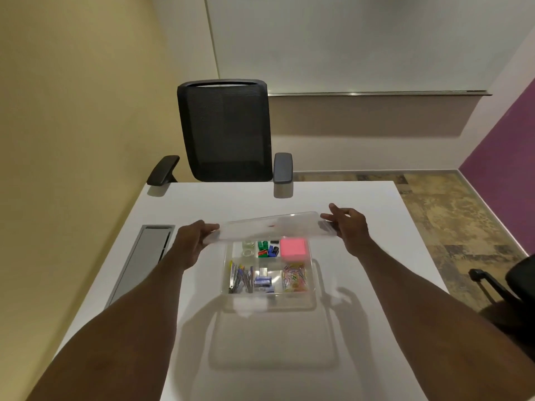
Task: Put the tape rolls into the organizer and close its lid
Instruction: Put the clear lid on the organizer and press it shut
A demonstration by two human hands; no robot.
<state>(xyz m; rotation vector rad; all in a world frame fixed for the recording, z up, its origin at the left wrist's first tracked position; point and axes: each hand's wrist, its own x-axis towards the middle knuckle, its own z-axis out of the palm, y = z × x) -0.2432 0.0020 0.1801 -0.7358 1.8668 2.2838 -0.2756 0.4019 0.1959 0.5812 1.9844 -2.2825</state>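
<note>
Lid [272,227]: clear and see-through, held up in the air between the two hands, tilted, above the far edge of the box.
Left hand [192,241]: fingers closed on the left end of the lid.
Right hand [348,228]: fingers closed on the right end of the lid.
Box [269,296]: clear, open on top, on the white table [231,198], just below and between the hands.
Tape rolls [247,248]: two clear ones, in the box's far left part, near the left hand.
Pink block [293,248]: in the far right part, below the right hand.
Paper clips [294,276]: many colours, in the near right part.
Chair [225,131]: black, past the hands, across the table.
</note>
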